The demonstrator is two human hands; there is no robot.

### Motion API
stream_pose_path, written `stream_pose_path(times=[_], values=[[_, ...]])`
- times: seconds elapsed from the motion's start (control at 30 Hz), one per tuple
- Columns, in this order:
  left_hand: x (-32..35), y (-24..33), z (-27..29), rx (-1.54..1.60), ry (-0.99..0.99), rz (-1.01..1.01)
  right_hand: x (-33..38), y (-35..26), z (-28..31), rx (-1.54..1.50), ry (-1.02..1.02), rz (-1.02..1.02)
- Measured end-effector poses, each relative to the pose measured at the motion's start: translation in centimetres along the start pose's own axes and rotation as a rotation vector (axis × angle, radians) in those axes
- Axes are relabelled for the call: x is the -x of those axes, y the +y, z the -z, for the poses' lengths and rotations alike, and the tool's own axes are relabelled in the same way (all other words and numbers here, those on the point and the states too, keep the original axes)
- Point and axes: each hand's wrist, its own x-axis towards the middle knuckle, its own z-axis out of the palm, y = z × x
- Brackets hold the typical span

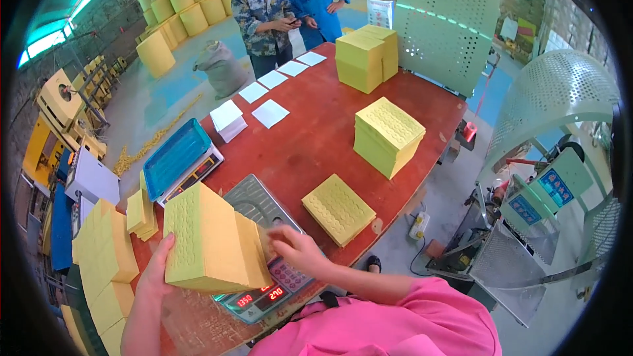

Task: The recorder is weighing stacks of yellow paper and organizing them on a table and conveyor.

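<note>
My left hand presses against the left side of a thick stack of yellow embossed paper, and my right hand holds its right end. The stack stands on edge over a grey digital scale with a red lit display, on the red-brown table. A thin pile of the same yellow sheets lies flat just right of the scale.
Two taller yellow stacks sit farther along the table. A second scale with a blue tray, white paper sheets and more yellow stacks are at left. Two people stand at the far end. Perforated green drums are at right.
</note>
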Motion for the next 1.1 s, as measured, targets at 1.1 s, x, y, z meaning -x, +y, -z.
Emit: stream_pose_path(times=[1.1], values=[[-27.4,12.0,-30.2,0.673,-0.388,-0.316,-27.5,-14.2,37.3,-0.291,-0.3,-0.125]])
